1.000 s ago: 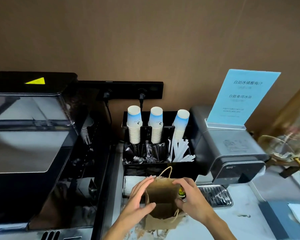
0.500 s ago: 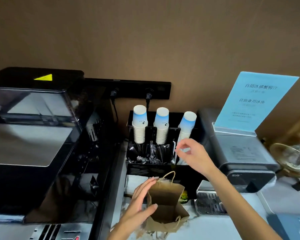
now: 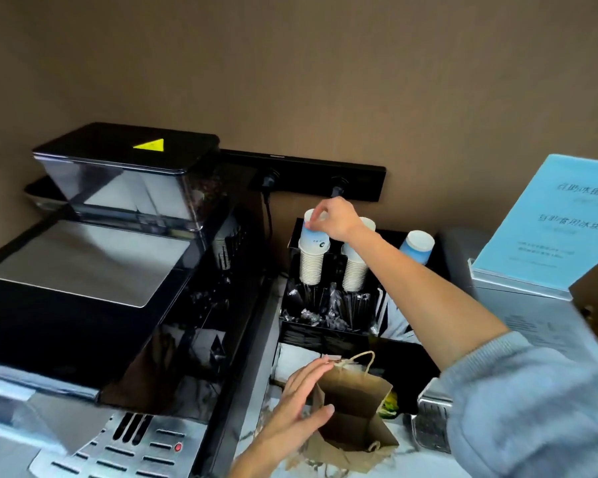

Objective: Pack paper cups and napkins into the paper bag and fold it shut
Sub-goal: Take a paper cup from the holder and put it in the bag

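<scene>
A brown paper bag [image 3: 354,419] with twine handles stands open on the counter near the front. My left hand [image 3: 296,408] holds its left side, thumb on the rim. Three stacks of blue-and-white paper cups stand upside down in a black organiser [image 3: 342,336]. My right hand [image 3: 332,219] reaches over to the left stack [image 3: 312,260] and its fingers pinch the top cup. The middle stack [image 3: 356,270] is partly hidden by my arm; the right stack [image 3: 416,246] shows behind it. White napkins [image 3: 294,358] lie in a slot just behind the bag.
A large black coffee machine [image 3: 94,270] fills the left side, its button panel [image 3: 125,453] at the front. A grey ice machine [image 3: 532,305] with a blue sign [image 3: 553,225] stands at the right. Wrapped cutlery and straws fill the organiser's front bins.
My right hand left the bag, rose past the right cup stack and now pinches the top cup of the left stack. The left hand stays on the bag. The view has shifted right and closer.
</scene>
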The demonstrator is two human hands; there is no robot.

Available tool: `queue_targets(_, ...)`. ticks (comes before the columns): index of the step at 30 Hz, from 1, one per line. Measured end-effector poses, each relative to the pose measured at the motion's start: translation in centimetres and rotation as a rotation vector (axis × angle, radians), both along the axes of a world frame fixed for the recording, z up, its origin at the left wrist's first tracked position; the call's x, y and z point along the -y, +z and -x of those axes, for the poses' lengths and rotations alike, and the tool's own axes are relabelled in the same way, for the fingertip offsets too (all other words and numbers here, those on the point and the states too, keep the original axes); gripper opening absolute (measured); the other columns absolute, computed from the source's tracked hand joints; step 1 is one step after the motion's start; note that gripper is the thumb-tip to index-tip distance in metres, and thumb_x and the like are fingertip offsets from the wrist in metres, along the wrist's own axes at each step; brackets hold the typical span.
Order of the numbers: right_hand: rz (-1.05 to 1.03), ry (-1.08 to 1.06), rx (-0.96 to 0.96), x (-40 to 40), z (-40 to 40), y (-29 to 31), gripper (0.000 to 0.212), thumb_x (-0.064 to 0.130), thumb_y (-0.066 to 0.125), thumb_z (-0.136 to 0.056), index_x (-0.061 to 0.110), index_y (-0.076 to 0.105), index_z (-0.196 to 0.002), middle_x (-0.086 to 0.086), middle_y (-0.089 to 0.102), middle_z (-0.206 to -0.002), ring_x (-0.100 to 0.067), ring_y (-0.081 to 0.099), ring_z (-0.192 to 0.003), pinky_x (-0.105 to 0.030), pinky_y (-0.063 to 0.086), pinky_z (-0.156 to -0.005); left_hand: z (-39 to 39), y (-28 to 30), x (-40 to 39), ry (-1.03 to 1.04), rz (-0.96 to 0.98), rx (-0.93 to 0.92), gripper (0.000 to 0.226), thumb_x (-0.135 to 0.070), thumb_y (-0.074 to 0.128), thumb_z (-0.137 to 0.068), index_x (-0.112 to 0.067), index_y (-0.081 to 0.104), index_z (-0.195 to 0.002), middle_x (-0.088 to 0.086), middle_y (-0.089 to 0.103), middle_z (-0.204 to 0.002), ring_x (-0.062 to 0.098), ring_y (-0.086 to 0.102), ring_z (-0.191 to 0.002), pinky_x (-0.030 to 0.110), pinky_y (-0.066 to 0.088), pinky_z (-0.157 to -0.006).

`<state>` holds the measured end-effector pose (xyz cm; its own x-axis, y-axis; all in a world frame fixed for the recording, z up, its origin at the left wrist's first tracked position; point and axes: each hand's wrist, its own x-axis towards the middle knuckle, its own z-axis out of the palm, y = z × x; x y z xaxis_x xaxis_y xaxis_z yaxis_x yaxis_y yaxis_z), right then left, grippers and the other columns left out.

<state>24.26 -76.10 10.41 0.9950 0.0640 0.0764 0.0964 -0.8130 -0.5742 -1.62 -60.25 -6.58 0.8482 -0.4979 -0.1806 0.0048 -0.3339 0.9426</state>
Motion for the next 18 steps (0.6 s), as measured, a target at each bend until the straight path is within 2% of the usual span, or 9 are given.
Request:
queue_targets(3, 0.091, 0.023, 0.005, -0.7, -0.3, -0.1, 0.022, 0.023, 0.078, -0.083, 0.004, 0.076, -0.092, -0.017, 0.071, -0.112, -0.031, 0.061, -0.113, -0.031, 0.046, -0.092, 0.0, -0.1, -0.2, 0.002, 0.012, -0.012, 0.059, -0.044, 0.059, -0.099, -0.06, 0.03, -0.148, -0.043, 0.014, -0.158, -0.017, 0.005, -0.147, 0.033, 0.009, -0.122)
queue_targets(9, 0.073, 0.0, -0.008, -0.6, -0.1, 1.0, 0.02, 0.022, 0.071, -0.089, 0.003, 0.076, -0.091, -0.021, 0.064, -0.119, -0.035, 0.06, -0.112, -0.042, 0.051, -0.098, -0.1, -0.6, -0.2, 0.001, 0.012, 0.004, 0.059, -0.042, 0.059, -0.098, -0.062, 0.031, -0.146, -0.043, 0.016, -0.157, -0.02, 0.005, -0.146, 0.031, 0.009, -0.12)
queue_targets(11, 0.05, 0.009, 0.021, -0.3, 0.3, 1.7, 0.021, 0.021, 0.069, -0.09, 0.001, 0.075, -0.089, -0.021, 0.066, -0.116, -0.033, 0.058, -0.114, -0.039, 0.049, -0.098, -0.1, -0.7, -0.2, 0.004, 0.006, 0.011, 0.06, -0.041, 0.059, -0.098, -0.062, 0.031, -0.146, -0.043, 0.017, -0.157, -0.019, 0.006, -0.146, 0.031, 0.009, -0.12)
queue_targets(13, 0.007, 0.007, 0.064, 0.2, 0.9, 2.6, 0.021, 0.019, 0.068, -0.091, -0.001, 0.073, -0.09, -0.019, 0.068, -0.113, -0.03, 0.056, -0.116, -0.03, 0.044, -0.089, 0.0, -0.8, -0.2, 0.003, 0.007, 0.018, 0.06, -0.041, 0.059, -0.098, -0.063, 0.031, -0.146, -0.043, 0.017, -0.158, -0.019, 0.005, -0.146, 0.031, 0.009, -0.12)
queue_targets(15, -0.053, -0.013, 0.102, 1.0, 1.4, 3.6, 0.017, 0.02, 0.067, -0.092, 0.003, 0.07, -0.091, -0.013, 0.067, -0.113, -0.026, 0.055, -0.116, -0.029, 0.041, -0.087, 0.0, -1.0, -0.1, 0.003, 0.007, 0.023, 0.06, -0.041, 0.059, -0.098, -0.062, 0.031, -0.146, -0.042, 0.018, -0.158, -0.017, 0.006, -0.147, 0.031, 0.009, -0.12)
queue_targets(18, -0.137, -0.058, 0.135, 2.6, 2.7, 5.0, 0.012, 0.024, 0.067, -0.089, 0.013, 0.066, -0.084, -0.001, 0.067, -0.096, -0.021, 0.06, -0.101, -0.028, 0.042, -0.08, -0.2, -1.3, -0.3, 0.006, 0.018, 0.024, 0.059, -0.041, 0.059, -0.098, -0.061, 0.032, -0.147, -0.041, 0.019, -0.158, -0.016, 0.007, -0.147, 0.033, 0.011, -0.122)
